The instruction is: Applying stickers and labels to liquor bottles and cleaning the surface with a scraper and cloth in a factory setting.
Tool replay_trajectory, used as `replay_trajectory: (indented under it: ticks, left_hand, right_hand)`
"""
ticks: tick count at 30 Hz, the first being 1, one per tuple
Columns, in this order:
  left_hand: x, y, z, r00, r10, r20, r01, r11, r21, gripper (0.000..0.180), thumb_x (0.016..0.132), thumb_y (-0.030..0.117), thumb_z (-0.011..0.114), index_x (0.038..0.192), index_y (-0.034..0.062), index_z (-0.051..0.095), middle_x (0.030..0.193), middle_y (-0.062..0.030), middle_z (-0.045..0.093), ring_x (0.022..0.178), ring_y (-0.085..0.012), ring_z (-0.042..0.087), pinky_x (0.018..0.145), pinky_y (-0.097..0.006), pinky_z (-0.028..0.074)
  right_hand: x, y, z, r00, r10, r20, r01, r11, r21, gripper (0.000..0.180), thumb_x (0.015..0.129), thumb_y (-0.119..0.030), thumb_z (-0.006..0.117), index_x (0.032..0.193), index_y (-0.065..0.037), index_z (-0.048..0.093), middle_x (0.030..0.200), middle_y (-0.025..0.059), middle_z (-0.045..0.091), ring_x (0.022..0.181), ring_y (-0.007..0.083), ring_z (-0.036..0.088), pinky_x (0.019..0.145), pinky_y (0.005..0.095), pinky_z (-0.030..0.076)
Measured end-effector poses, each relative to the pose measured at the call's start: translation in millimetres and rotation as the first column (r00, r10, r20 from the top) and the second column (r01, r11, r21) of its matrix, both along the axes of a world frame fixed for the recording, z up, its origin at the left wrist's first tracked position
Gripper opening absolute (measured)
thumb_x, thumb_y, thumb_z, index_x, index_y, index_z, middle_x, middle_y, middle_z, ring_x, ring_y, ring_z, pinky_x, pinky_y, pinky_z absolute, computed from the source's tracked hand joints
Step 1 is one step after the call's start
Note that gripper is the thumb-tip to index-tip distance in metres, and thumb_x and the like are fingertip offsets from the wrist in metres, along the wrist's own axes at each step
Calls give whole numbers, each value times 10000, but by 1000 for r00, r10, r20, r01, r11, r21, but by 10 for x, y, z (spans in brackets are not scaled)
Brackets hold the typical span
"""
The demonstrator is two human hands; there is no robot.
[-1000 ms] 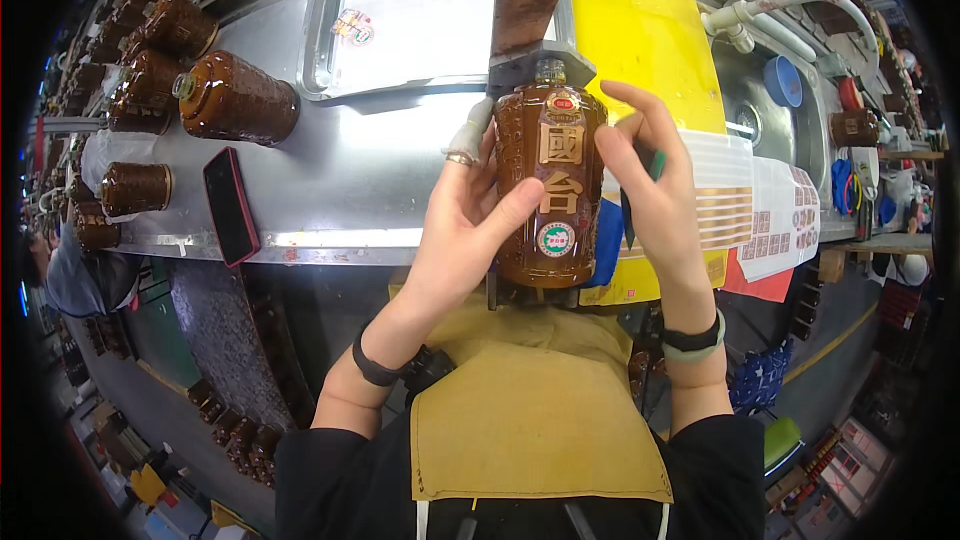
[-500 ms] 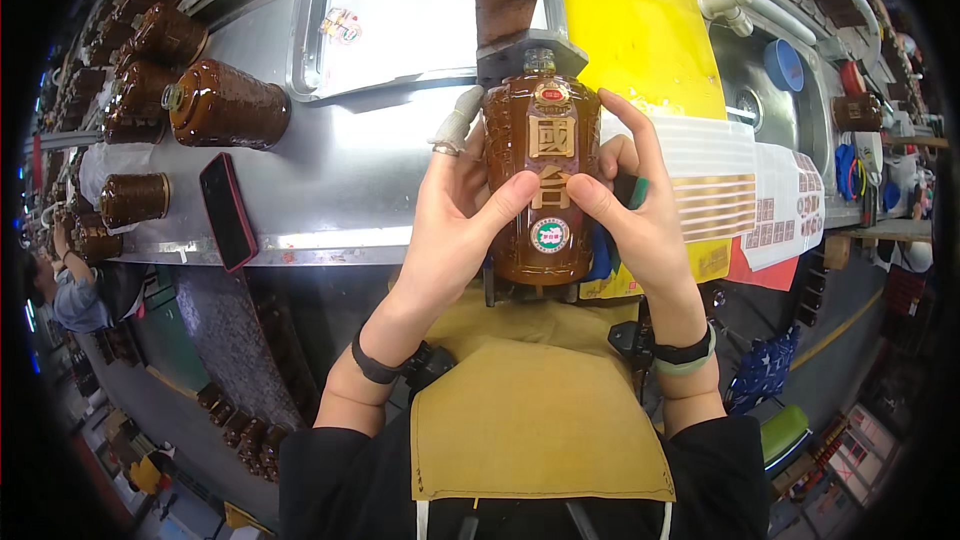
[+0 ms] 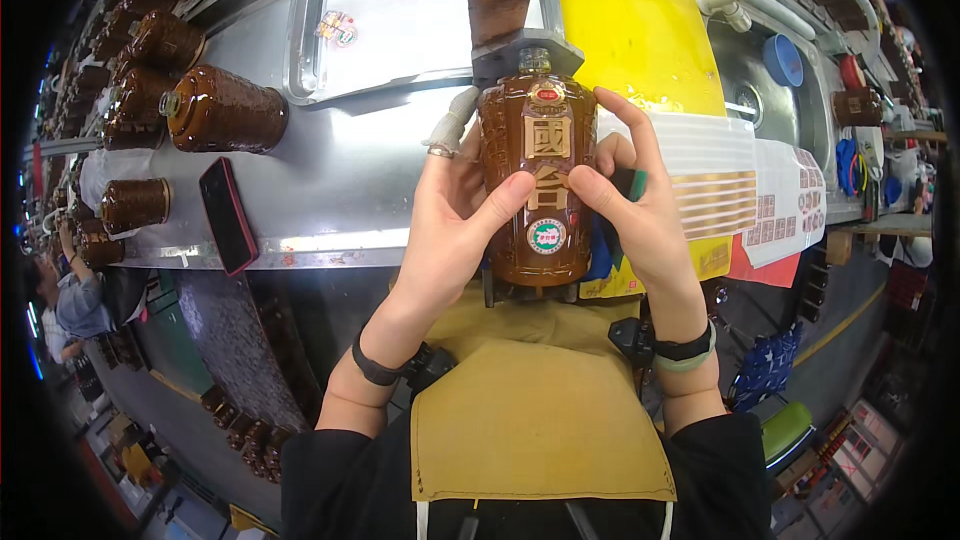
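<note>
A glossy brown glass bottle (image 3: 510, 168) lies on its back, its clear neck pointing away from me against a grey notched rest (image 3: 490, 68). Down its front run a small red emblem (image 3: 544, 93), two large gold characters and a round green-and-white sticker (image 3: 546, 235). My left hand (image 3: 440, 225) grips the left side, thumb lying on the front beside the lower gold character; a pale cover sits on its index finger. My right hand (image 3: 648, 215) clasps the other side, thumb pressing the front, index finger stretched along the shoulder. Something green shows by its curled fingers.
On the steel bench are a phone (image 3: 228, 215) and several brown bottles (image 3: 225, 110) at left. A tray (image 3: 300, 70) with a white sheet of decals stands behind. To the right are a yellow board (image 3: 640, 30), decal sheets (image 3: 785, 205) and a sink with a blue bowl (image 3: 783, 62).
Both hands keep their grip on the bottle with thumbs on its front. The whole view has shifted slightly.
</note>
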State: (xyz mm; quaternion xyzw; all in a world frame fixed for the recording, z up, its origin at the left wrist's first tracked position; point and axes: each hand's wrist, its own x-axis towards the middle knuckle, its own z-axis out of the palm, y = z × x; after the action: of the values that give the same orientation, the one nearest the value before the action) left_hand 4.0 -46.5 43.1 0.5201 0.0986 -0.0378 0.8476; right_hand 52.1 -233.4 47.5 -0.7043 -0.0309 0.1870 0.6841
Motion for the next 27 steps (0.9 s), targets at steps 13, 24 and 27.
replay_trajectory:
  ticks: [13,24,27]
  left_hand:
    - [-3,-7,-7,1000,-6,-11,5,1000,-30,890,944,71,730,1607,10,140,1559,-205,393,1382,-271,484,1140,-413,420]
    - [-74,-150,-16,995,0,100,-18,983,181,1013,852,92,820,1590,-15,135,1478,-197,450,1335,-270,524,1126,-401,434]
    - [-92,-104,-22,998,-54,46,42,972,232,1001,851,99,830,1582,-15,155,1503,-192,427,1365,-265,493,1130,-400,431]
  right_hand:
    - [100,-77,103,998,31,-61,-28,999,43,632,927,-112,732,1478,-35,431,950,-3,487,860,79,455,802,218,405]
    - [336,119,747,473,582,661,-114,785,-609,320,769,47,689,1071,-56,708,1021,67,682,965,241,638,872,366,526]
    - [410,209,817,273,676,684,-4,712,-702,331,729,-17,676,1048,-67,749,1022,63,704,909,258,639,831,368,525]
